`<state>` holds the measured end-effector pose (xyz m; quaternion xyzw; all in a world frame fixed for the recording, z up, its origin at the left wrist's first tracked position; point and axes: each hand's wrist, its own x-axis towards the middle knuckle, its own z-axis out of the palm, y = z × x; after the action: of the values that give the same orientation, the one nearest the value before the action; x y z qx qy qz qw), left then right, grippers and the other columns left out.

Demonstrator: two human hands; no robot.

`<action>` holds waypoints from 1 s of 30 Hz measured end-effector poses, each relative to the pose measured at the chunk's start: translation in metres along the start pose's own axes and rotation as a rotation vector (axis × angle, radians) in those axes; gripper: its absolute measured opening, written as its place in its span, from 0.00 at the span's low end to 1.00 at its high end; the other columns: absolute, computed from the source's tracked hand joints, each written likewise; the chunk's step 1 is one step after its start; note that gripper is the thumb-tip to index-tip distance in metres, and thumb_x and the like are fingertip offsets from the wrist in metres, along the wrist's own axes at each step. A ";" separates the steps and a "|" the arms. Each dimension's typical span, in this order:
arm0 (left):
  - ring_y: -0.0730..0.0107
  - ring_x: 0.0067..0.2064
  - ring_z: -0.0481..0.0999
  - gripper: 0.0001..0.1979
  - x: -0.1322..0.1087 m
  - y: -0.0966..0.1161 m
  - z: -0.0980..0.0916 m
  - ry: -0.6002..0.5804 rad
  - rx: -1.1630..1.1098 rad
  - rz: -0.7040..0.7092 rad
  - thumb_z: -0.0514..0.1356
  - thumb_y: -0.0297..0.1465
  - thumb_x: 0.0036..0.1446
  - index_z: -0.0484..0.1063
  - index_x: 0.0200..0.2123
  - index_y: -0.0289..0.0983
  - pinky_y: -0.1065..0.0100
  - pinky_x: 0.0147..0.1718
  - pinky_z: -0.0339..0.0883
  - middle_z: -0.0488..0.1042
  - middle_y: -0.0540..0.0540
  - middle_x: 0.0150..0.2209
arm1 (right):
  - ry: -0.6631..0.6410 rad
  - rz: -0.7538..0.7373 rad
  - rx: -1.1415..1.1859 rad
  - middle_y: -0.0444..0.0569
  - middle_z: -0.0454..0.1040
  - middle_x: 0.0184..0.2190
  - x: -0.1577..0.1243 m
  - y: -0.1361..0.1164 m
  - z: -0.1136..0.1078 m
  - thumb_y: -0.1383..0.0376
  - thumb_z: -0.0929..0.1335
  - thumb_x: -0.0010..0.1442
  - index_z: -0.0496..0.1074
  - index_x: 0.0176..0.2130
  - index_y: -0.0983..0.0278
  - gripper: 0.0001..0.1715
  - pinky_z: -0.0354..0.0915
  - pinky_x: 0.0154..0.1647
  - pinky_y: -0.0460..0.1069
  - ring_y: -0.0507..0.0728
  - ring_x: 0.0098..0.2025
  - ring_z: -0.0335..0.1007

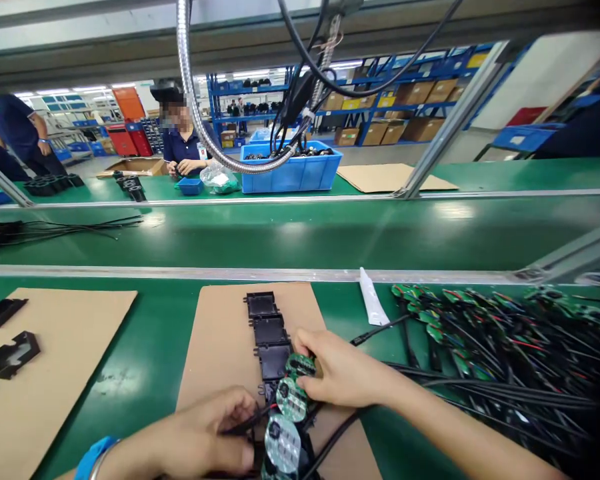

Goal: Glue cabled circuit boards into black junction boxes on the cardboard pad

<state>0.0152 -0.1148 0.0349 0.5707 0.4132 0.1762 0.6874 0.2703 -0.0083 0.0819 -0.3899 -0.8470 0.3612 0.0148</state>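
Round green circuit boards (291, 399) with black cables hang together over a row of square black plastic housings (273, 360) on a brown cardboard sheet (210, 333). My right hand (337, 370) pinches the upper board between thumb and fingers, beside the housings. Lower left, my left hand (213, 433) has its fingers curled around a black cable near the lower boards; its fingertips are partly hidden. A blue band circles my left wrist.
A big pile of boards with black cables (510, 347) covers the right side. A white tube (373, 300) lies behind my right hand. Black parts (16, 355) rest on cardboard at left. Across the bench, a person (185, 143) sits near a blue bin (290, 175). Cables hang overhead.
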 end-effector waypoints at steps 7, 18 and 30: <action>0.78 0.27 0.59 0.27 0.018 0.019 -0.018 0.207 -0.208 -0.072 0.62 0.52 0.51 0.65 0.34 0.31 0.74 0.26 0.52 0.64 0.50 0.26 | 0.120 -0.064 0.160 0.43 0.64 0.28 0.015 -0.007 -0.034 0.58 0.70 0.53 0.60 0.32 0.64 0.17 0.54 0.30 0.46 0.50 0.29 0.57; 0.74 0.23 0.67 0.23 0.050 0.041 -0.072 0.511 0.218 -0.068 0.49 0.51 0.58 0.61 0.36 0.34 0.71 0.23 0.60 0.69 0.48 0.25 | 0.101 -0.135 0.442 0.46 0.66 0.33 0.085 0.027 -0.046 0.59 0.71 0.47 0.59 0.39 0.65 0.24 0.63 0.33 0.47 0.51 0.33 0.66; 0.57 0.46 0.65 0.10 0.053 0.019 -0.090 0.783 0.977 0.200 0.54 0.32 0.61 0.73 0.40 0.37 0.56 0.48 0.57 0.69 0.41 0.44 | 0.364 -0.135 -0.103 0.52 0.71 0.34 0.071 0.057 -0.018 0.66 0.63 0.60 0.70 0.32 0.65 0.08 0.53 0.48 0.57 0.59 0.40 0.59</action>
<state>-0.0184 -0.0141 0.0328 0.7478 0.6113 0.2265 0.1259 0.2634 0.0747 0.0417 -0.3914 -0.8719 0.2390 0.1716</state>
